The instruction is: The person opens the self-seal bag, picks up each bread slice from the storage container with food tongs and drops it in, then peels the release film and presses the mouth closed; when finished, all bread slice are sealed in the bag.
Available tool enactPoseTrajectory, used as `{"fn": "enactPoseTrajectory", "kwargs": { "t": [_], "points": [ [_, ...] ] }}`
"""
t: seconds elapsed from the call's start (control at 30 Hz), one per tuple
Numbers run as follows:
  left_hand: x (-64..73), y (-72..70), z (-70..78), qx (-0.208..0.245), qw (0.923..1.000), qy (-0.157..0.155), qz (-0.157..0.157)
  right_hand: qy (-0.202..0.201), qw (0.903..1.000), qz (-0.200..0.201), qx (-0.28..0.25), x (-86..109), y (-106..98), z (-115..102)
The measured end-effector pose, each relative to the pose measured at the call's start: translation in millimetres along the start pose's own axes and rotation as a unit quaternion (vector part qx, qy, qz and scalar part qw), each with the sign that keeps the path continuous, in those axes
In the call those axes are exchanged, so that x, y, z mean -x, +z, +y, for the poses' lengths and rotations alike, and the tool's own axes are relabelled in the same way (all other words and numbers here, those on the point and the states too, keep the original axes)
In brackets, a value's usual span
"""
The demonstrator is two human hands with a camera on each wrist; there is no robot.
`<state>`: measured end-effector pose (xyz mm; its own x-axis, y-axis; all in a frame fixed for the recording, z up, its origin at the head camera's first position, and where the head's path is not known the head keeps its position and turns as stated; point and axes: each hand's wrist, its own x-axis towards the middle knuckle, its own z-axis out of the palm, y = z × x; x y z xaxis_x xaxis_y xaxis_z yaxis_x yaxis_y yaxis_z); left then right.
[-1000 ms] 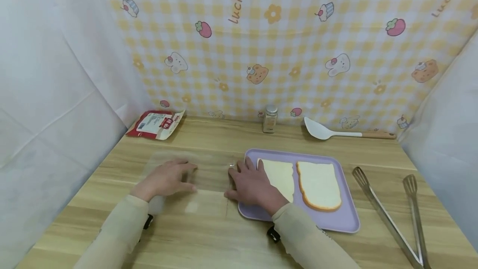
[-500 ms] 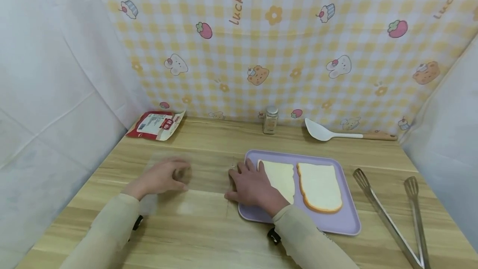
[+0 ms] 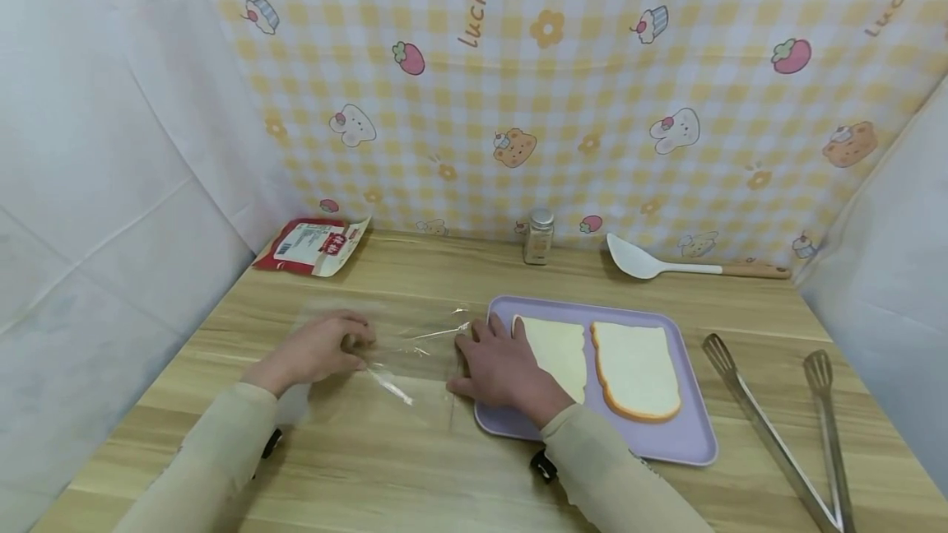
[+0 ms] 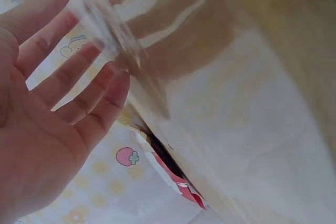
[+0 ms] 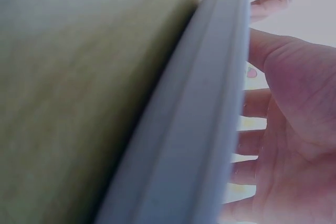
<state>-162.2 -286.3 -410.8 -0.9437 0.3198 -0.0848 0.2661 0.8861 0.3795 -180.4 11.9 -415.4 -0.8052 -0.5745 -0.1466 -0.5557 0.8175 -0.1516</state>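
Observation:
A transparent plastic sheet (image 3: 415, 356) lies on the wooden table between my hands, with shiny creases across it. My left hand (image 3: 314, 352) is at its left part; in the left wrist view, the fingers (image 4: 65, 74) reach to the plastic (image 4: 210, 82) with the thumb apart from them. My right hand (image 3: 499, 368) lies spread over the sheet's right end and the left rim of a lilac tray (image 3: 644, 438). On this tray are two bread slices, the left slice (image 3: 555, 352) partly covered by my right hand and the right slice (image 3: 637, 368) in full view.
Metal tongs (image 3: 770, 426) lie spread to the right of the tray. Along the back stand or lie a red-and-white packet (image 3: 314, 247), a small glass jar (image 3: 538, 238) and a white spatula (image 3: 666, 264) with a wooden handle. Patterned cloth hangs behind the table.
My left hand has shifted slightly left and its fingers have drawn in. Bright creases have appeared in the plastic sheet. My right hand has stayed in place.

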Motion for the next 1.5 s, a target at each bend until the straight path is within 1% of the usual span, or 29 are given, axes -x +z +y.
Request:
{"fn": "enactPoseTrajectory", "kwargs": {
  "t": [0.13, 0.23, 0.47, 0.57, 0.7, 0.87, 1.03, 1.13, 1.33, 1.5],
  "points": [
    [-0.1, 1.2, 0.4, -0.007, 0.9994, 0.021, 0.026, 0.001, 1.0, 0.001, 0.0, 0.3, 0, -1],
    [0.2, 1.8, 1.4, -0.009, 0.9988, 0.028, 0.038, 0.001, 1.0, 0.004, 0.002, -0.1, 1, -1],
    [2.1, -0.5, 2.2, -0.001, 0.9988, 0.019, 0.045, 0.007, 1.0, 0.0, 0.002, -1.2, 2, -1],
    [4.6, -2.5, 2.6, 0.01, 0.9982, 0.027, 0.052, 0.008, 1.0, -0.002, -0.001, -1.0, 1, -1],
    [7.9, -4.7, 1.7, 0.03, 0.9973, 0.029, 0.061, 0.008, 1.0, -0.002, -0.005, -0.8, 1, -1],
    [11.7, -7.1, 0.3, 0.053, 0.9959, 0.017, 0.07, 0.006, 1.0, -0.001, -0.006, -1.3, 1, -1],
    [14.4, -9.8, 1.4, 0.09, 0.992, 0.013, 0.087, 0.006, 1.0, 0.0, -0.007, -1.3, 0, -1],
    [15.3, -11.0, 0.8, 0.102, 0.9896, 0.014, 0.101, 0.007, 0.9999, -0.001, -0.009, -1.6, 0, -1],
    [17.3, -15.3, 2.0, 0.117, 0.9851, -0.011, 0.125, 0.006, 0.9999, -0.004, -0.008, -2.6, 1, -1],
    [20.5, -23.4, 3.9, 0.131, 0.9787, 0.0, 0.159, 0.009, 0.9999, -0.005, -0.007, -2.7, 1, 0]
  ]
}}
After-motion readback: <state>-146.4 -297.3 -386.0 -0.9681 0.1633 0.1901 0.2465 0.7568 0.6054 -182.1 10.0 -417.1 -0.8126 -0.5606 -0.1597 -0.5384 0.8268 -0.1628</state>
